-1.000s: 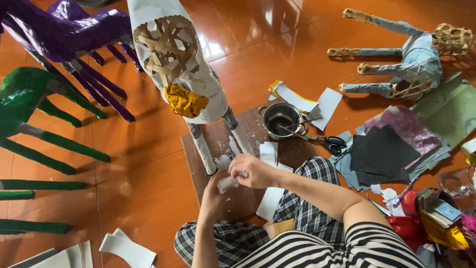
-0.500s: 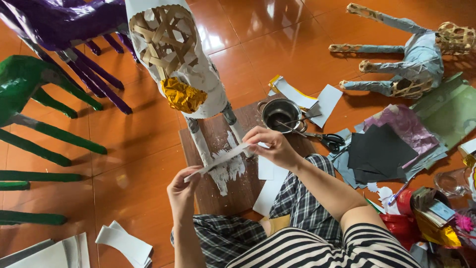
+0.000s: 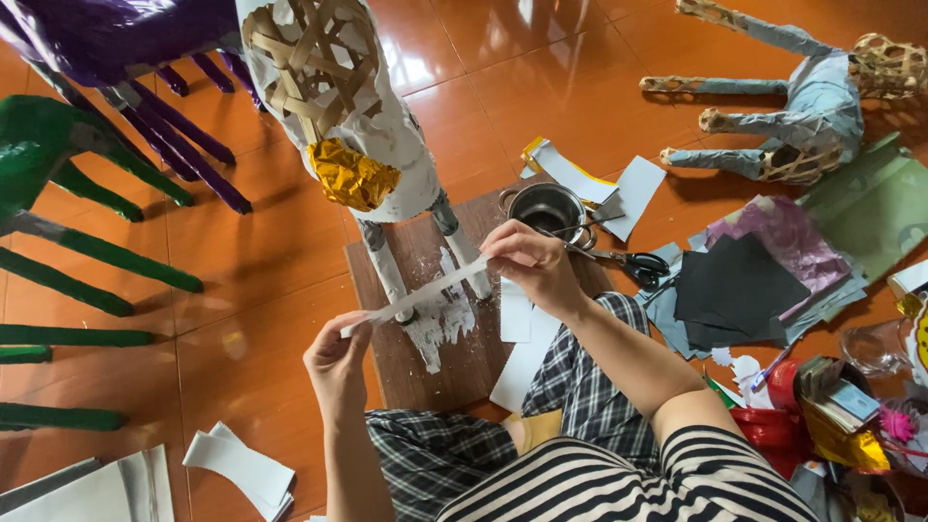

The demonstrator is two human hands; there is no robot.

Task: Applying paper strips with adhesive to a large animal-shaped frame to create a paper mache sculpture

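**Paper strip stretched between both hands**

White paper strip (image 3: 416,293) hangs taut & slanted over the brown board (image 3: 387,367), high end at R, low end at L. Right hand (image 3: 527,261) pinches the upper end w/ fingertips; left hand (image 3: 338,358) pinches the lower end, thumb & fingers closed on it. Strip sits just in front of the two paper-wrapped legs (image 3: 387,275) of a white papered woven figure (image 3: 333,106) w/ gold foil patch (image 3: 351,176); whether strip touches the legs, can't tell.

Board has white paste smears. Just behind R hand: small metal pot (image 3: 548,208), scissors (image 3: 633,261) beside it. Cut white sheets (image 3: 517,333) lie on board edge near plaid-trousered lap. Further R: pile of black & purple paper (image 3: 749,275), a grey papered animal frame (image 3: 812,106) on its side. L side: green legs (image 3: 77,251) & purple legs (image 3: 184,145) of other figures. More white pieces (image 3: 242,469) near L elbow, on orange tile floor (image 3: 251,261).
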